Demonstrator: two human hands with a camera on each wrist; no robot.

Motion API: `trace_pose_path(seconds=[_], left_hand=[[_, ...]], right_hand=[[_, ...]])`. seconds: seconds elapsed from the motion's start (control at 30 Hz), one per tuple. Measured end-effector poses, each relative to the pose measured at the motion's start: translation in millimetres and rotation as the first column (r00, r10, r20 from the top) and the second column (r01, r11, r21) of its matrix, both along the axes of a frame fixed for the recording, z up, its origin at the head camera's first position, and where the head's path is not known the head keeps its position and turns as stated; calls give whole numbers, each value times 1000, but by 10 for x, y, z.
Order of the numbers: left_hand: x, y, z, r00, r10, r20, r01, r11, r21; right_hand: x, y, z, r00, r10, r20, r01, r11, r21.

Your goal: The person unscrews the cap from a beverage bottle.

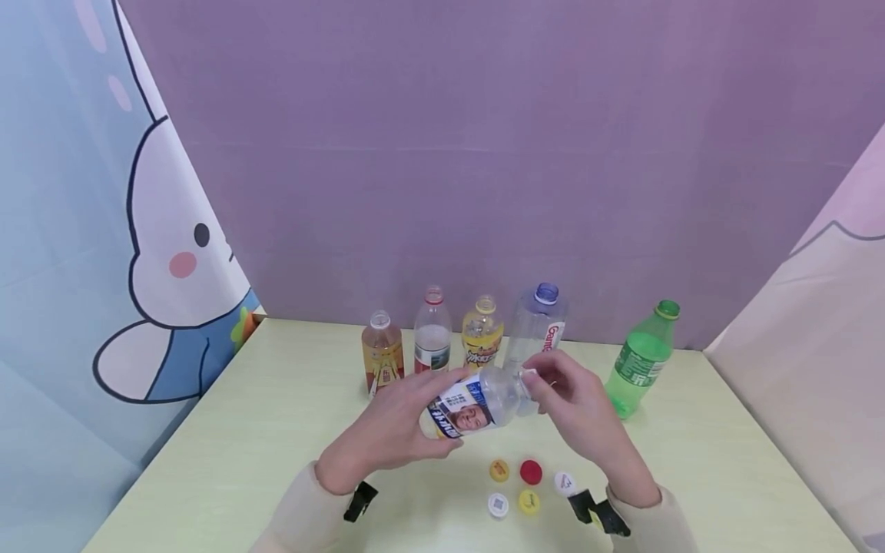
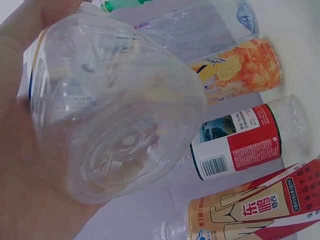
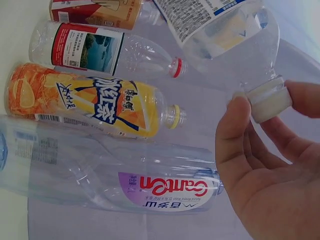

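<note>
Left hand [image 1: 397,422] grips the body of a clear bottle [image 1: 477,403], held above the counter [image 1: 242,445] between both hands. The bottle's long axis runs roughly level, base toward the left hand, neck toward the right. Right hand [image 1: 577,403] pinches the white cap [image 3: 270,102] at the neck between thumb and fingertips (whether the cap is seated on the threads cannot be made out). Behind stand five uncapped bottles; five loose caps [image 1: 528,485] lie on the counter near the wrists. The bottle's label is partly hidden by the left fingers.
</note>
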State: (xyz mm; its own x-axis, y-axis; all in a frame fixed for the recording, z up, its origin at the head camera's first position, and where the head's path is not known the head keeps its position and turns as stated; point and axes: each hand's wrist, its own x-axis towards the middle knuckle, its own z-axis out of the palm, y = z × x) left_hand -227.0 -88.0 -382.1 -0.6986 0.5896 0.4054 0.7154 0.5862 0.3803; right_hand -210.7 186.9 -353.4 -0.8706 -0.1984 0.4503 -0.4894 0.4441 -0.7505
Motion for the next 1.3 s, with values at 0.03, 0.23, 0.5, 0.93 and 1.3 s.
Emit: trace_pose_path(seconds=[0.03, 0.23, 0.5, 0.93, 1.3], left_hand=[[-2, -2, 0, 1000, 0, -8, 0, 1000, 3], [-15, -10, -3, 1000, 12, -18, -12, 1000, 3], [-9, -12, -3, 1000, 10, -8, -10, 1000, 9], [-4, 3, 14, 999, -2, 43, 2, 1000, -7], [5, -1, 9, 999, 25, 40, -24, 999, -30]], right_hand=[[-3, 9, -1, 1000, 1, 18, -1, 1000, 4], [-5, 60, 7, 997, 20, 70, -23, 999, 45], [-2, 94, 26, 994, 76, 83, -80, 996, 45], [22, 60, 13, 995, 98, -26, -98, 995, 10], [-11, 75, 13, 998, 48, 31, -50, 996, 77]])
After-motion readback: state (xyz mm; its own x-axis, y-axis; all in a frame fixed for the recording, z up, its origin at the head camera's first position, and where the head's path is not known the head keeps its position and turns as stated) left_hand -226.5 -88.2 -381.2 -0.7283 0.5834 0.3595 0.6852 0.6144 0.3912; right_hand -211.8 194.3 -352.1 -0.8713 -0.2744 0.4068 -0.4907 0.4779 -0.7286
